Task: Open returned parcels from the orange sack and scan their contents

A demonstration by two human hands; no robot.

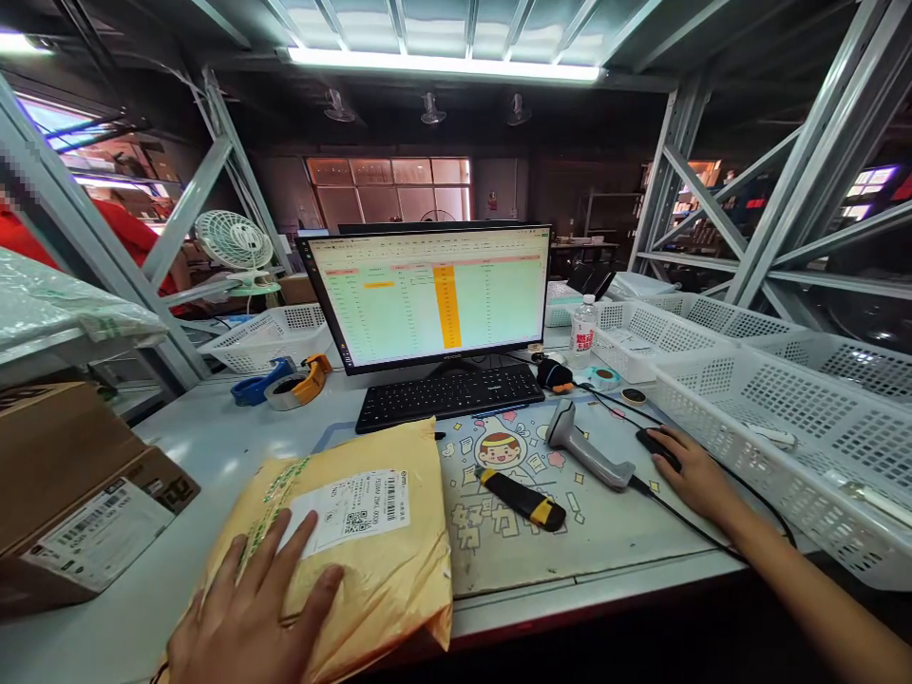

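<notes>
My left hand [249,608] lies flat with fingers spread on a yellow padded mailer [356,541] that bears a white barcode label, at the desk's front left. My right hand [694,475] rests over a black mouse [656,443] on the right, fingers curved on top of it. Between the hands, on a cartoon desk mat [605,518], lie a grey barcode scanner [585,448] and a black-and-yellow utility knife [522,499]. A black keyboard [448,394] and a monitor [431,296] with a spreadsheet stand behind.
A cardboard box [71,494] sits at the left edge. Tape dispensers [289,382] lie left of the keyboard. White mesh baskets [784,408] line the right side, another basket [267,337] and a fan [235,245] stand back left. A small bottle [584,331] is by the monitor.
</notes>
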